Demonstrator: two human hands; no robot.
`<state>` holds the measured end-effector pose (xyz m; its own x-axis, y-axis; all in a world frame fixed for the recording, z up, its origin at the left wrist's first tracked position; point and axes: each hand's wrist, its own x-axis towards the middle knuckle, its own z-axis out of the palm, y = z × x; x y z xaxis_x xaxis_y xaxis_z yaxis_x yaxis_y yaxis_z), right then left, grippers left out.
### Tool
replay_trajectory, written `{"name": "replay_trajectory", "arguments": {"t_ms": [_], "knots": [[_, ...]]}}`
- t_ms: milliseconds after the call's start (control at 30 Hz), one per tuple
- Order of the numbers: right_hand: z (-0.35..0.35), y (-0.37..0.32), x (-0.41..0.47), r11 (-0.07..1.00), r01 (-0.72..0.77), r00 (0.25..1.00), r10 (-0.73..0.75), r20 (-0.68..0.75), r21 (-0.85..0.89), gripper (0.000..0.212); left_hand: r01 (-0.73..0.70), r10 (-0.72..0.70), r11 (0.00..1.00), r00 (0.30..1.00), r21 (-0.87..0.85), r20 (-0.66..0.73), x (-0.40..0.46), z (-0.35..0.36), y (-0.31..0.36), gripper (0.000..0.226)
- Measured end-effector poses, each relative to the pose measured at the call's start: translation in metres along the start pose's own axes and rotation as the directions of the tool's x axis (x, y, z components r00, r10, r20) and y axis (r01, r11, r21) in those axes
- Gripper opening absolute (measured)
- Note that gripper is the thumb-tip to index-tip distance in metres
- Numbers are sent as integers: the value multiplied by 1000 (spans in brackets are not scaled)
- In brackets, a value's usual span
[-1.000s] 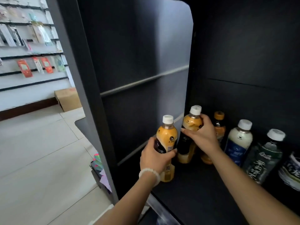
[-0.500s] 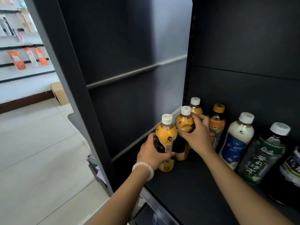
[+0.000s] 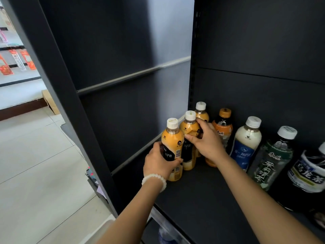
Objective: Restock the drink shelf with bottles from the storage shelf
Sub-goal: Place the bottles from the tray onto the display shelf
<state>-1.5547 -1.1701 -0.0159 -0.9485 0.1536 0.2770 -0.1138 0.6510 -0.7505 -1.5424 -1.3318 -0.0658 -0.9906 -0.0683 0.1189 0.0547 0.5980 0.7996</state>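
Note:
Three orange milk-tea bottles with white caps stand in a row along the left side of the dark shelf [image 3: 202, 191]. My left hand [image 3: 159, 162] grips the front bottle [image 3: 171, 138], which stands on the shelf. My right hand [image 3: 206, 141] holds the middle bottle [image 3: 189, 127] by its shoulder, thumb on the near side. The back bottle [image 3: 201, 111] stands in the corner behind them, partly hidden by my fingers.
To the right stand an orange-capped tea bottle [image 3: 223, 125], a white bottle with a blue label [image 3: 246, 147], a green tea bottle [image 3: 274, 155] and a dark oolong bottle [image 3: 309, 175]. The shelf's dark side panel [image 3: 123, 120] is close on the left. A tiled floor lies beyond.
Both bottles went from lifted to standing on the shelf, pushed back toward the corner. They now line up in front of the third orange bottle.

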Motion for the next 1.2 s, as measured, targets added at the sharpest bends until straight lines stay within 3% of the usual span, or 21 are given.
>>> {"name": "replay_trajectory", "arguments": {"t_ms": [167, 400, 600, 800, 900, 1000, 1100, 1200], "knots": [[2, 0, 2, 1000, -10, 1000, 10, -23, 10, 69, 16, -15, 999, 1000, 38, -22, 3, 9, -2, 78], [9, 1, 3, 999, -11, 999, 13, -49, 48, 69, -53, 57, 998, 991, -34, 119, 9, -4, -6, 75], [14, -3, 1, 999, -29, 996, 31, -79, 31, 69, -46, 48, 998, 998, -38, 43, 3, -3, -6, 70], [4, -5, -12, 998, -47, 998, 45, 44, 29, 73, -51, 28, 985, 990, 166, 139, -5, -14, -1, 78], [-1, -11, -26, 997, -69, 995, 70, 70, -20, 69, -109, 54, 904, 988, 413, 141, -21, -29, 6, 70], [-9, -24, -51, 961, 21, 999, -8, 48, -275, 57, -248, 211, 705, 968, 664, 136, -46, -53, 13, 58], [-16, -39, -80, 895, 125, 992, -113, 53, -429, 50, -293, 287, 597, 947, 747, 142, -69, -76, 13, 53], [-14, -56, -113, 853, 219, 975, -206, 80, -474, 45, -302, 323, 569, 937, 765, 130, -97, -96, 6, 51]]}}
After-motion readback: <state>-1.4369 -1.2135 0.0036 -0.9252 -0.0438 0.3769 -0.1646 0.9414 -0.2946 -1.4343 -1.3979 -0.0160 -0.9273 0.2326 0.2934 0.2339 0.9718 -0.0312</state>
